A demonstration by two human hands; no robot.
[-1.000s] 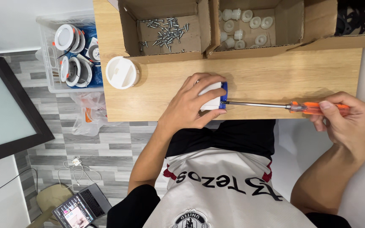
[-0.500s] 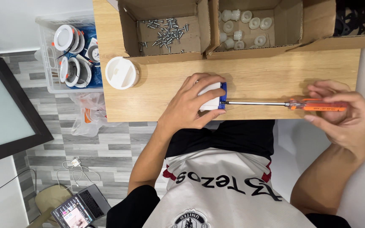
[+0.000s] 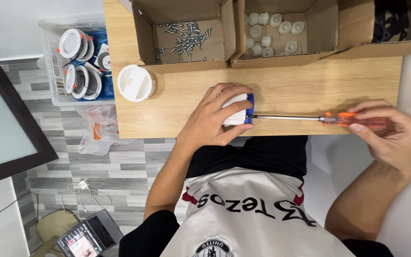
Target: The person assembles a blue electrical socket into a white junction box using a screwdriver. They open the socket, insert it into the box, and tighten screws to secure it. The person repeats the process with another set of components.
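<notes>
Left hand we see clamped on white-and-blue fitting on counter | right hand grips orange-handled screwdriver | tip touching fitting's blue end

Your left hand covers most of the white part, so you cannot tell its full shape, and the tip of the screwdriver is hidden at its blue end. Your right hand hides the end of the orange handle. The box with black parts is cut by the top edge.
</notes>
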